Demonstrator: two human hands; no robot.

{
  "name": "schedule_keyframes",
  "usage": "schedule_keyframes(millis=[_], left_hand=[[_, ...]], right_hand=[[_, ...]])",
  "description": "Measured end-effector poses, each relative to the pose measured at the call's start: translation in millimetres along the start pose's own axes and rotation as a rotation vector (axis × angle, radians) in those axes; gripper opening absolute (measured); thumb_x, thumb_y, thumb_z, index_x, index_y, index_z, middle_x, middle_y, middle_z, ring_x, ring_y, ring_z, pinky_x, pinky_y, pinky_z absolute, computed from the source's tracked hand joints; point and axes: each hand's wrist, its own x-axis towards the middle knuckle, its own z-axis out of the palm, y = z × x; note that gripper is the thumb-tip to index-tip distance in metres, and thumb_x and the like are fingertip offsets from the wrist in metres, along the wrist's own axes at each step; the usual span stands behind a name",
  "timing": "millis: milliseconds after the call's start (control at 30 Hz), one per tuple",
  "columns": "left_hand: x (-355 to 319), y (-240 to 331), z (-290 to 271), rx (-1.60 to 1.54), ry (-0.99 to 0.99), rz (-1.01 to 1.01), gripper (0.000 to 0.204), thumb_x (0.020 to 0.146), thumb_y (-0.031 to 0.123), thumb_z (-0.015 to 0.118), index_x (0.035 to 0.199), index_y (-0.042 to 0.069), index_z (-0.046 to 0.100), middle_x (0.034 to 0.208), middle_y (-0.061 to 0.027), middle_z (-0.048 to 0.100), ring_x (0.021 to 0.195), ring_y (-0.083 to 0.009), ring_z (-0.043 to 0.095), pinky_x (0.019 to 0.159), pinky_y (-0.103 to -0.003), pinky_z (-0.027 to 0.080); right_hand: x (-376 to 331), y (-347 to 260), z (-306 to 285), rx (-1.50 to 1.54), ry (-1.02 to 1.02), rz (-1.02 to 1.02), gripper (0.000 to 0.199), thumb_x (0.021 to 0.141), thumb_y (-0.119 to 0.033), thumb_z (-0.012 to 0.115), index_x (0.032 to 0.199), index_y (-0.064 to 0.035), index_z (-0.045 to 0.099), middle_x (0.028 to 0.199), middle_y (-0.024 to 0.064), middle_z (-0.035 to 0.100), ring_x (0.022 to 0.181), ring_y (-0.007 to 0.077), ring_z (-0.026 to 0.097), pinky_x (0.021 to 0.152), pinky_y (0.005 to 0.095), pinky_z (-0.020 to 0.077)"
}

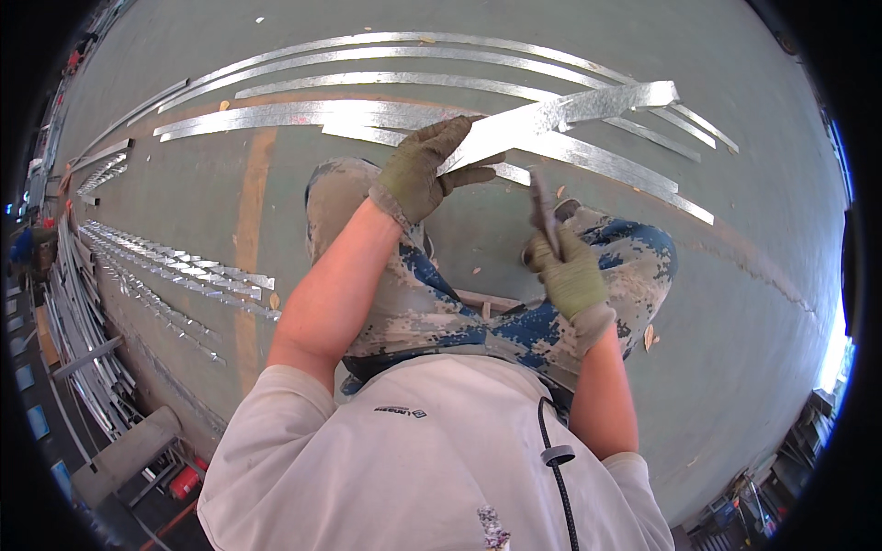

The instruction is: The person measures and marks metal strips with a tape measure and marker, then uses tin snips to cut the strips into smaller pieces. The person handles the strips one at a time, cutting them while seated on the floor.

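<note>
My left hand (424, 172), in an olive work glove, is closed around the near end of a shiny galvanized metal strip (533, 122). The strip tilts away to the upper right, above other strips on the floor, and its far end looks bent or folded. My right hand (567, 274), gloved alike, is wrapped round a dark, narrow hand tool (544, 207). This tool points up toward the strip with a visible gap between them; blur hides its exact kind. Both hands are over my knees as I sit low.
Long metal strips (367, 53) lie across the green floor ahead. On the left are rows of notched metal strips (175, 257) and a pile of metal lengths (83, 331). A yellow line (253, 220) crosses the floor. More materials (749, 505) stand at the lower right.
</note>
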Motion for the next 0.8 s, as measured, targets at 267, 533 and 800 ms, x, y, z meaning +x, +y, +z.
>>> schedule_keyframes(millis=[267, 533, 800], left_hand=[[4.4, -5.1, 1.5, -0.056, -0.004, 0.008, 0.044, 0.11, 0.027, 0.052, 0.14, -0.005, 0.054, 0.133, -0.021, 0.064, 0.117, -0.039, 0.068, 0.094, -0.047, 0.064], [1.1, -3.6, 7.3, -0.016, -0.022, 0.034, 0.047, 0.11, 0.031, 0.052, 0.14, -0.005, 0.054, 0.13, -0.0214, 0.066, 0.115, -0.0363, 0.07, 0.093, -0.045, 0.065], [1.4, -5.1, 7.3, 0.02, 0.005, 0.019, 0.049, 0.109, 0.035, 0.055, 0.137, -0.005, 0.056, 0.126, -0.0209, 0.068, 0.111, -0.0355, 0.071, 0.092, -0.045, 0.065]], right_hand=[[7.1, -22.4, 41.6, -0.084, -0.152, -0.137, 0.045, 0.103, -0.032, 0.059, 0.139, -0.0046, 0.06, 0.106, 0.0276, 0.071, 0.099, 0.0451, 0.069, 0.088, 0.0457, 0.0538], [10.6, -22.0, 49.3, -0.162, -0.087, -0.222, 0.045, 0.103, -0.032, 0.057, 0.139, -0.0056, 0.059, 0.109, 0.0297, 0.07, 0.105, 0.0484, 0.066, 0.09, 0.0501, 0.0526], [13.9, -20.3, 48.5, -0.106, -0.102, -0.167, 0.041, 0.102, -0.031, 0.059, 0.134, -0.0056, 0.063, 0.107, 0.0285, 0.07, 0.103, 0.0477, 0.066, 0.089, 0.05, 0.0529]])
